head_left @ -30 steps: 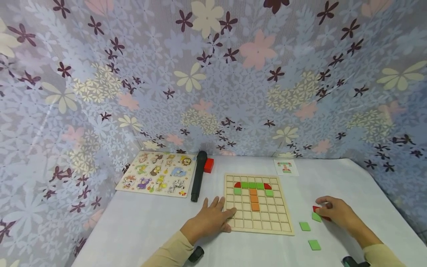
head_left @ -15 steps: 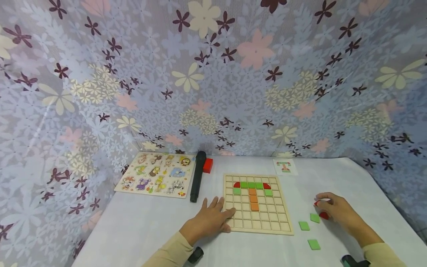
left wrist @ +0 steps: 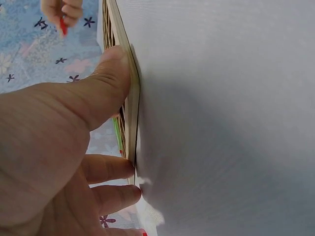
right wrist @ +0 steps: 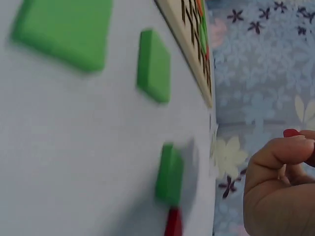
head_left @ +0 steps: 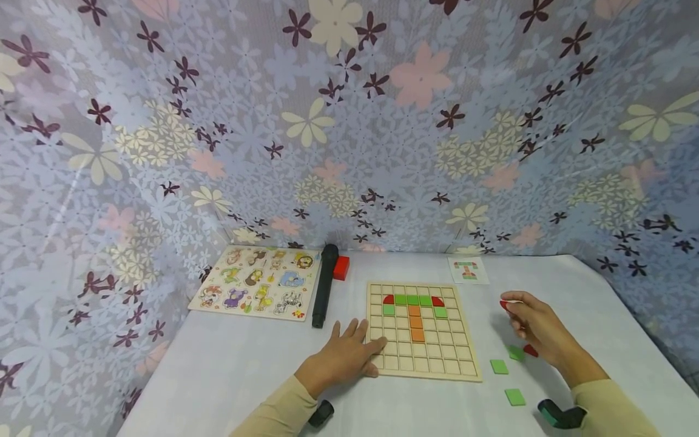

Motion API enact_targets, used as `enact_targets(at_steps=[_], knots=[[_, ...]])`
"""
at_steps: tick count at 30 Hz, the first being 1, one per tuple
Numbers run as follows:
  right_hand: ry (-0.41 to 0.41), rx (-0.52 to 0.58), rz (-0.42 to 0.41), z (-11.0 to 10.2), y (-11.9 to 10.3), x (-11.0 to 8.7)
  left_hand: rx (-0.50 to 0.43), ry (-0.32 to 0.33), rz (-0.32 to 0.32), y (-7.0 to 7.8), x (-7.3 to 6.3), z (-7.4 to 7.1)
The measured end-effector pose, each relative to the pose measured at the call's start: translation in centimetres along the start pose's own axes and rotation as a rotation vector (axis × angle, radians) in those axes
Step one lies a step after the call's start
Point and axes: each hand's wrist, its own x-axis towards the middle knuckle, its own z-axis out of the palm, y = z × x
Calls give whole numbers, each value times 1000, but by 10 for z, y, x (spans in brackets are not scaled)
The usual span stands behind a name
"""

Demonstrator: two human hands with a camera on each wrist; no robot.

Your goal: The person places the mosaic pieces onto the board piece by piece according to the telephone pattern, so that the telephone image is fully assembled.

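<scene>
My left hand [head_left: 344,357] rests at the left edge of a wooden grid board [head_left: 445,367], thumb on its face and the other fingers spread along the side. Green, red and orange tiles fill some of the board's cells in a T-like shape. Right of the board, my right hand [head_left: 537,328] pinches a small red tile [head_left: 504,305] between thumb and fingertips, raised off the table. In the right wrist view the red tile [right wrist: 291,132] peeks out above the thumb. Below that hand lie another red tile [head_left: 530,350] and a green tile [head_left: 516,352].
Two more green tiles, one nearer [head_left: 515,397] and one farther [head_left: 499,366], lie right of the board. A pattern card [head_left: 468,271] lies behind it. To the left are a black microphone [head_left: 325,286], a red block [head_left: 341,268] and an animal puzzle board [head_left: 256,283].
My right hand has picked up a red tile from beside the green one and moved up and left with it. The left hand stays at the board's edge.
</scene>
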Motion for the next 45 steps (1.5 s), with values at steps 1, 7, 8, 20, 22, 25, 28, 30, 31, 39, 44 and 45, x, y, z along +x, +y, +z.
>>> enact_targets(at_steps=[1, 7, 8, 20, 22, 25, 28, 30, 31, 39, 44, 45], knots=[[-14, 10, -9, 4, -2, 1, 0, 0, 1, 0, 0, 0], [-98, 46, -55, 29, -9, 11, 1, 3, 1, -1, 1, 0], [-112, 39, -67, 33, -9, 13, 2, 3, 2, -1, 1, 0], [-286, -104, -138, 95, -20, 32, -14, -16, -10, 0, 2, 0], [-298, -134, -125, 105, -22, 34, -19, -17, -10, -1, 2, 1], [-308, -168, -105, 118, -23, 38, -13, -12, -8, -1, 3, 1], [-315, -182, -92, 129, -22, 41, -1, -12, -11, -1, 4, 1], [-319, -175, -84, 136, -21, 42, 1, -17, -13, -1, 4, 0], [-313, -191, -86, 139, -21, 42, 2, -20, -14, -1, 4, 0], [-268, -520, -195, 161, -12, 41, 12, -19, -10, -1, 4, 2], [-244, -666, -235, 170, -10, 33, 14, -15, -8, -1, 3, 1], [-240, -675, -236, 171, -10, 32, 16, -13, -8, -1, 3, 1]])
